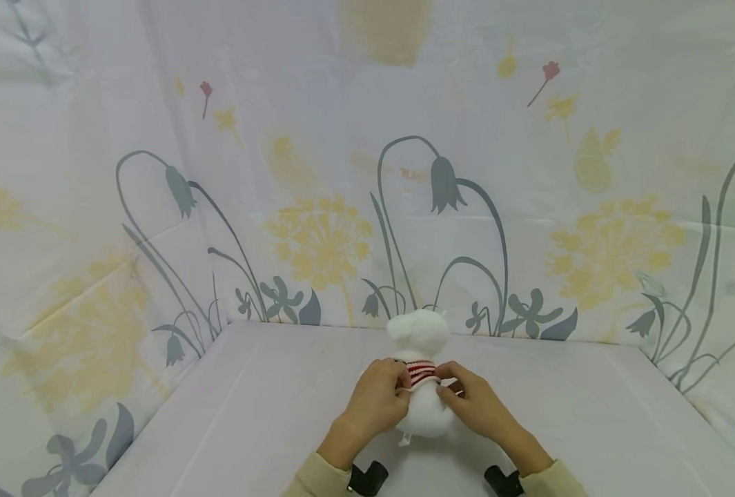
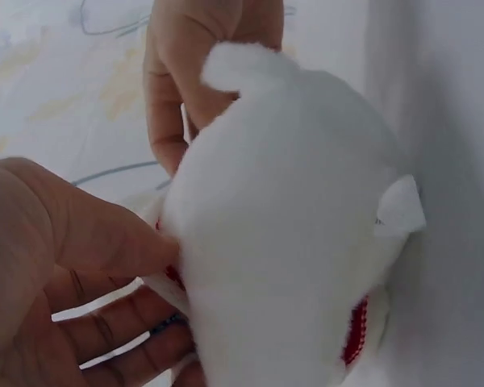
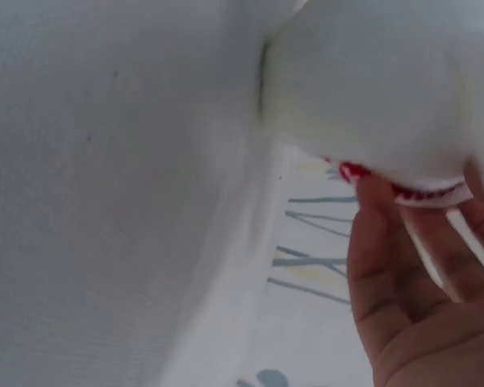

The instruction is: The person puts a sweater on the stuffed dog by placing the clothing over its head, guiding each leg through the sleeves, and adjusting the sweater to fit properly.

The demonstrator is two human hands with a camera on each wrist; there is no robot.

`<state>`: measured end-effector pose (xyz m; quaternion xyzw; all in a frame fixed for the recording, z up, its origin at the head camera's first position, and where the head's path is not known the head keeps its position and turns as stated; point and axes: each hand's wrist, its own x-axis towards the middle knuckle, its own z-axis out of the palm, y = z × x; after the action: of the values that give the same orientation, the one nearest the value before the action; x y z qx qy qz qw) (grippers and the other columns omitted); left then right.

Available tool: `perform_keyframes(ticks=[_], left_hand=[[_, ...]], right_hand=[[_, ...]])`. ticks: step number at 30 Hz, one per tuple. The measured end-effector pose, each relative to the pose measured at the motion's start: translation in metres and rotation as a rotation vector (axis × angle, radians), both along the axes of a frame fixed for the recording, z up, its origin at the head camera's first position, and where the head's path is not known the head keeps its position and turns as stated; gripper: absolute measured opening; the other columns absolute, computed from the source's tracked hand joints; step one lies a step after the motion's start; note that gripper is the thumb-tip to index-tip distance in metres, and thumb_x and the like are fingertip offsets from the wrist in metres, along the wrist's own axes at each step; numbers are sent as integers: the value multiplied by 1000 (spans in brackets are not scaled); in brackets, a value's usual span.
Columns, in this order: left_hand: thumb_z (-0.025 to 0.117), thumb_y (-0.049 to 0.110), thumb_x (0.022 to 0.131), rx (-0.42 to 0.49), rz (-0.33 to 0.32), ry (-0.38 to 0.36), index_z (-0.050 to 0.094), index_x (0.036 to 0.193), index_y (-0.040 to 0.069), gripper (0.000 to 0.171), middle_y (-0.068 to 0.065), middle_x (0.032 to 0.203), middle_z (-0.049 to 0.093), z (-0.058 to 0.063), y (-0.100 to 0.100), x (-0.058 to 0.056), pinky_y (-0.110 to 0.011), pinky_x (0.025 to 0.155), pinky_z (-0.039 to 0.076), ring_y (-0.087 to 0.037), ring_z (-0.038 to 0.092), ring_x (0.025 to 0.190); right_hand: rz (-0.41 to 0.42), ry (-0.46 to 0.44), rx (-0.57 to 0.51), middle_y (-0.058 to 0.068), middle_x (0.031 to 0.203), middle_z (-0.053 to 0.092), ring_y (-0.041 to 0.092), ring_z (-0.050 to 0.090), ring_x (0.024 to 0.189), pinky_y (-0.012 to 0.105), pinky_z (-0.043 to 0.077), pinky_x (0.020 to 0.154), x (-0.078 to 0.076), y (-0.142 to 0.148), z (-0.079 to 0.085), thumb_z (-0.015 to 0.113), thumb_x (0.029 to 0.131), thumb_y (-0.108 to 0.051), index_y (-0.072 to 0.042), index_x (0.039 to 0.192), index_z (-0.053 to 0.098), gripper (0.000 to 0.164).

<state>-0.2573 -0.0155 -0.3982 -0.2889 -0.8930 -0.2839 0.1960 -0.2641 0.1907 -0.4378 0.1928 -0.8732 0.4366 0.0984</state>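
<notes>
A white plush toy sits upright on the table with its back to me, wearing a red-and-white striped knit sweater. On its left side my left hand pinches the sweater's lower edge between thumb and fingers. My right hand pinches the same hem on the right side. Seen from the left wrist, the toy's round white body fills the middle, with a stubby tail and a small white tag. In the right wrist view, fingers hold a red strip of the sweater. The toy's front is hidden.
The white-covered table spreads around the toy. A flower-printed curtain rises behind it and along both sides. Black mounts stick out near both sleeve cuffs.
</notes>
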Motion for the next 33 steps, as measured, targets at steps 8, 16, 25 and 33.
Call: perform_keyframes(ticks=[8,16,25,33], left_hand=[[69,0,73,-41,36,-12,58,76,13,17,4,74,51,0,0,1,-26,63,39,-13,46,70],[74,3,74,11,-10,-180,55,84,11,23,-1,85,49,-11,-2,-6,-28,67,41,-13,46,76],[76,11,79,38,83,-67,64,96,14,21,1,93,58,-32,2,-19,-32,72,48,-16,57,87],[74,12,81,15,76,55,64,82,15,10,4,87,53,-36,3,-21,-26,67,46,-13,52,82]], right_hand=[[-4,-36,-68,5,101,63,8,62,72,26,49,61,-2,-2,-6,59,95,-17,-15,100,62,6],[-45,102,-120,-1,101,65,10,65,89,29,53,75,3,-8,-4,59,94,-9,-17,97,60,9],[-17,199,-23,0,101,62,19,64,93,30,53,77,-3,-4,-7,69,83,2,-9,103,62,24],[-35,165,25,-4,93,60,14,60,86,26,51,69,-4,-2,-9,67,86,0,-13,92,61,15]])
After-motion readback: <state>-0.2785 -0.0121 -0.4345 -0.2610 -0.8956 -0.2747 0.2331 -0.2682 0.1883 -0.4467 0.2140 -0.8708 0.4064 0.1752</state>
